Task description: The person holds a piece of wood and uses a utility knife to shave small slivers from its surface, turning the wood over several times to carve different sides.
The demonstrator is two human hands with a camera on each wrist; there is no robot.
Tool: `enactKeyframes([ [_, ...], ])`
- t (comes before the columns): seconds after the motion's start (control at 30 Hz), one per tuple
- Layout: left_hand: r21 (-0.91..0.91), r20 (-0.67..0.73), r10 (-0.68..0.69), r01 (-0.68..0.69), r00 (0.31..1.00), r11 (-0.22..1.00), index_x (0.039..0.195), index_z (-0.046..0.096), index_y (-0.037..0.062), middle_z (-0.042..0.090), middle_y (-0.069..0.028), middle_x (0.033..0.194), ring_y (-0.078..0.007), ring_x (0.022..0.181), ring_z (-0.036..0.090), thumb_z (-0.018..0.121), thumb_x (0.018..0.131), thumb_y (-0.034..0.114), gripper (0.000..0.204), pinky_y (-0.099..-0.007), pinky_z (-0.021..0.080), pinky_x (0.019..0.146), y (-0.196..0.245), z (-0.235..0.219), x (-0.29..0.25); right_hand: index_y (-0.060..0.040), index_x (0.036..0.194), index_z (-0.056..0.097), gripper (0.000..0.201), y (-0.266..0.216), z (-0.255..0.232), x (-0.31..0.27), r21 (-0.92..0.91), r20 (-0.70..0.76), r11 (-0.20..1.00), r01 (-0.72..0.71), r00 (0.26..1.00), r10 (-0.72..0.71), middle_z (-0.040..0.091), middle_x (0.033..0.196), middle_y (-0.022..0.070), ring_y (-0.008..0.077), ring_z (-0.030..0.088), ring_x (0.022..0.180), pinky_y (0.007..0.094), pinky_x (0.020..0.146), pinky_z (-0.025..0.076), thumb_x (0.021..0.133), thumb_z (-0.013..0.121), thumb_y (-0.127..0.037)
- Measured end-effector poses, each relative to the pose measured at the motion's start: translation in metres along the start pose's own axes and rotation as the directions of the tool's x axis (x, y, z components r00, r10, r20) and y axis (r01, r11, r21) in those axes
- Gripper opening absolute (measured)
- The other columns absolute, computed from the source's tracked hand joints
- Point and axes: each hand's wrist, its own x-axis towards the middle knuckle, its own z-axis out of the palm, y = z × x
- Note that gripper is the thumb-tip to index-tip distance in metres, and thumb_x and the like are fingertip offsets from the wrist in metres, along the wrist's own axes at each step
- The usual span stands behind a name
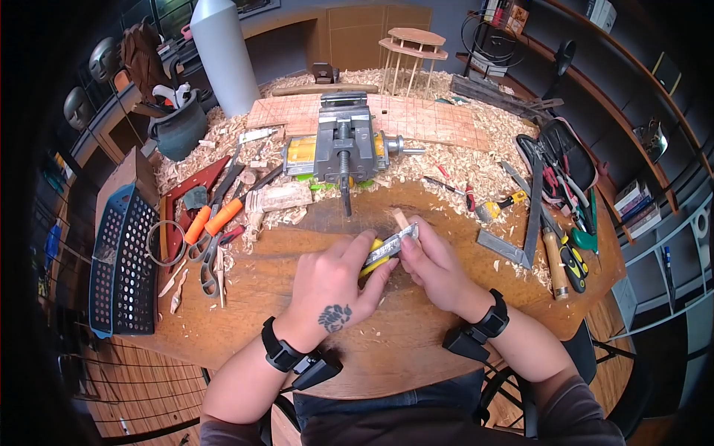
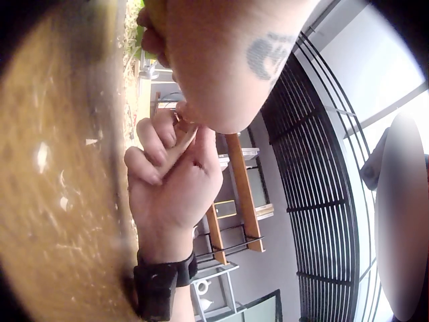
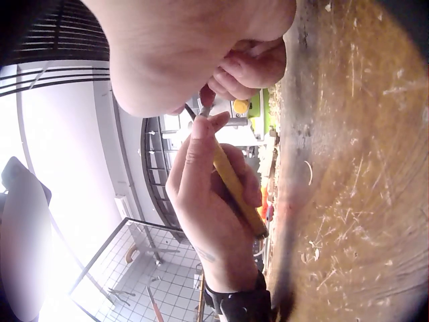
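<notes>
Above the front of the wooden table, my left hand grips a yellow and grey utility knife, its front end pointing toward the right hand. My right hand pinches a small pale wooden stick, whose far end sticks up past the fingers. Both hands meet at the knife's front end. The left wrist view shows the stick lying across the curled right fingers. Along the left palm, the right wrist view shows the yellow knife handle; the cutting tip is mostly hidden by the right hand.
A bench vise stands behind the hands among wood shavings. Orange-handled scissors, a carved wood block and a perforated basket lie left. At right are a metal square, a chisel and a tool case.
</notes>
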Motion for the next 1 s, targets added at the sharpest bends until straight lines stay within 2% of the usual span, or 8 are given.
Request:
enactKeyframes([
  [0.2,-0.015,-0.037,-0.008,0.008,0.999,1.0,0.116,0.069,0.0,0.074,-0.0211,0.093,-0.039,0.079,0.073,0.079,0.09,0.024,0.037,-0.0439,0.059,0.068,-0.001,0.002,0.0,-0.0007,0.116,0.057,0.035,0.001,0.003,0.003,-0.088,-0.048,0.996,0.019,0.999,-0.023,0.065,0.095,0.0126,0.02,0.061,0.087,0.036,0.079,0.048,0.112,0.051,-0.035],
  [0.37,-0.016,-0.056,-0.009,0.008,0.998,1.0,0.116,0.069,-0.0015,0.074,-0.0224,0.095,-0.0403,0.08,0.073,0.079,0.09,0.023,0.037,-0.0447,0.059,0.068,-0.001,0.002,-0.001,-0.0015,0.111,0.065,0.038,0.011,0.009,0.008,-0.084,-0.145,0.983,0.164,0.974,-0.175,0.063,0.084,0.0085,0.0141,0.056,0.075,0.0331,0.069,0.047,0.11,0.056,-0.039],
  [0.47,-0.005,-0.054,-0.015,0.014,0.998,1.0,0.116,0.068,-0.0016,0.074,-0.0221,0.095,-0.0403,0.08,0.073,0.079,0.09,0.023,0.036,-0.0446,0.059,0.068,0.0,0.001,-0.001,-0.0021,0.107,0.066,0.039,0.015,0.008,0.008,-0.068,-0.151,0.988,0.141,0.977,-0.149,0.061,0.079,0.0066,0.0114,0.054,0.072,0.0311,0.065,0.045,0.109,0.058,-0.04],
  [0.7,0.01,-0.109,-0.032,0.033,0.993,0.999,0.116,0.068,-0.0017,0.073,-0.0217,0.094,-0.0406,0.079,0.072,0.079,0.09,0.022,0.037,-0.0455,0.059,0.067,0.007,0.005,-0.003,-0.0027,0.102,0.068,0.04,0.004,0.011,0.006,-0.112,-0.196,0.985,0.135,0.968,-0.155,0.059,0.071,0.0049,0.0112,0.051,0.065,0.0314,0.06,0.043,0.108,0.06,-0.041],
  [0.77,0.017,-0.124,-0.039,0.042,0.991,0.999,0.116,0.068,-0.002,0.073,-0.0218,0.094,-0.041,0.08,0.072,0.079,0.091,0.022,0.037,-0.0459,0.058,0.067,0.01,0.007,-0.004,-0.0024,0.099,0.068,0.041,-0.002,0.012,0.004,-0.178,-0.221,0.975,0.134,0.96,-0.172,0.059,0.07,0.0049,0.0114,0.051,0.063,0.0317,0.059,0.043,0.107,0.061,-0.041],
  [0.97,-0.101,-0.112,-0.105,0.094,0.988,0.99,0.116,0.066,-0.0033,0.071,-0.0241,0.093,-0.0432,0.083,0.071,0.077,0.093,0.021,0.035,-0.0465,0.057,0.068,0.011,0.012,-0.006,-0.002,0.097,0.069,0.041,-0.002,0.011,0.004,-0.183,-0.226,0.979,0.086,0.966,-0.127,0.057,0.068,0.0054,0.0103,0.05,0.063,0.0311,0.059,0.043,0.107,0.061,-0.041],
  [1.0,-0.115,-0.1,-0.104,0.093,0.99,0.989,0.115,0.065,-0.0022,0.071,-0.0242,0.091,-0.0439,0.08,0.071,0.074,0.095,0.024,0.034,-0.0484,0.056,0.066,0.01,0.013,-0.006,-0.002,0.097,0.069,0.041,-0.002,0.012,0.004,-0.183,-0.226,0.979,0.086,0.966,-0.127,0.057,0.068,0.0054,0.0103,0.05,0.063,0.0311,0.059,0.043,0.107,0.061,-0.041],
])
